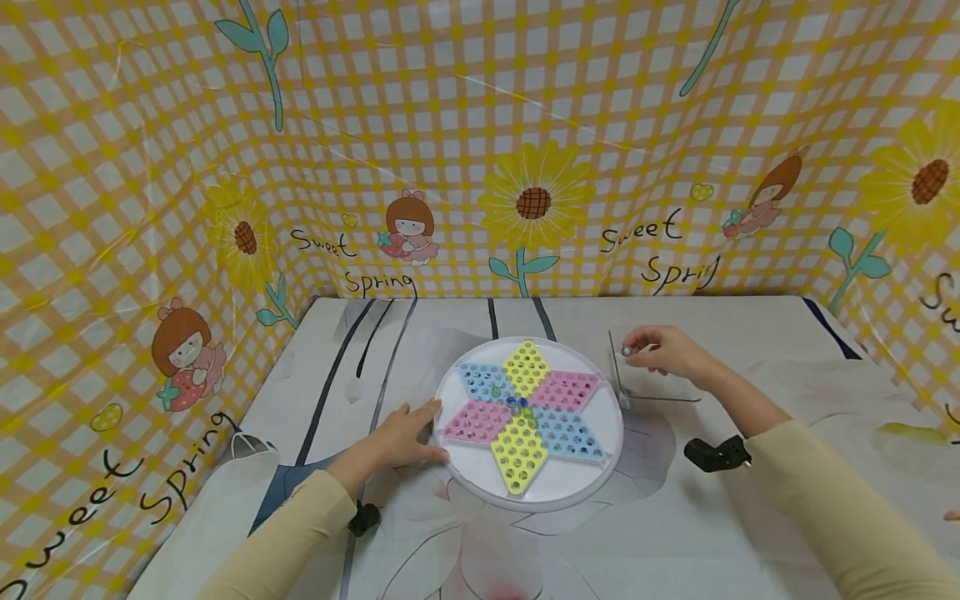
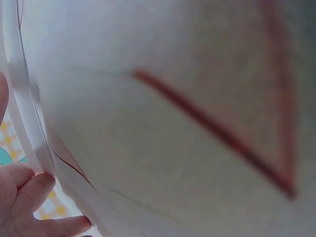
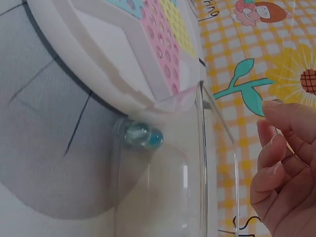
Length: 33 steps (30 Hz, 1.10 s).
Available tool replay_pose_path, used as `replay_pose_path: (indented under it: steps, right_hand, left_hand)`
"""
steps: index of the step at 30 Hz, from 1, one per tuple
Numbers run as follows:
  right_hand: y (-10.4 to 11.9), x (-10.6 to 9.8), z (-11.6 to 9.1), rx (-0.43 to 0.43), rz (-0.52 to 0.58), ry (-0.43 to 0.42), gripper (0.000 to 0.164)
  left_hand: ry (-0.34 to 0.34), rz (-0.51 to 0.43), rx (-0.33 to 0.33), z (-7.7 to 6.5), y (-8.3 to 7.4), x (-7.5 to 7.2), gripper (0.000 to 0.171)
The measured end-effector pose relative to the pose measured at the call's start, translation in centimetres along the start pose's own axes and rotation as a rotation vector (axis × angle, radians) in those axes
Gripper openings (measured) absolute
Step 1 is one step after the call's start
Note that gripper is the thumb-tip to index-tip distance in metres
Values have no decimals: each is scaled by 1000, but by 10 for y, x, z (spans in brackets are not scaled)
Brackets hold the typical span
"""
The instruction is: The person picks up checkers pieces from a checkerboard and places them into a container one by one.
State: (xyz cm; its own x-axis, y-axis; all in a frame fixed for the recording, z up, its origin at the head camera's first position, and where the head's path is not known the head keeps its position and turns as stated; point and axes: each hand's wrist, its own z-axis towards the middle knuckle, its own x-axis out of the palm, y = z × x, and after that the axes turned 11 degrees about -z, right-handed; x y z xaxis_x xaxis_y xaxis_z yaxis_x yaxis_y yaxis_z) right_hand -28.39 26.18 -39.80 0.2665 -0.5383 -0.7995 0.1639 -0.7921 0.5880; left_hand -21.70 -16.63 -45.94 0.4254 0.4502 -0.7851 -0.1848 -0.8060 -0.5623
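Note:
A round white Chinese checkers board (image 1: 471,483) has a star of yellow, pink and blue perforated points. Several marbles (image 1: 517,402) sit around the star's centre. My left hand (image 1: 401,437) rests at the board's left rim with its fingers spread; part of it shows in the left wrist view. To the right of the board, my right hand (image 1: 671,354) is raised and pinches a marble (image 1: 627,351) between thumb and fingertips. Below that hand stands a clear plastic box (image 3: 202,163), with a few glassy marbles (image 3: 138,133) at its board-side end.
A black wrist camera (image 1: 716,454) is by the right sleeve and another (image 1: 365,518) by the left. A checked yellow cloth (image 1: 450,108) with sunflowers hangs behind and beside the table. At left, a dark blue patch (image 1: 281,492) shows beside the left forearm.

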Motion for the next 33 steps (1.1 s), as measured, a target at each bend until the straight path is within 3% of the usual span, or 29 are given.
replay_pose_path:
  steps: [8, 33]
  right_hand:
    - [-13, -3, -3, 25, 11, 12, 35]
    - [-25, 0, -10, 37, 25, 17, 41]
  left_hand:
    - [1, 0, -7, 0, 0, 0, 90]
    - [-4, -7, -4, 1, 0, 1, 89]
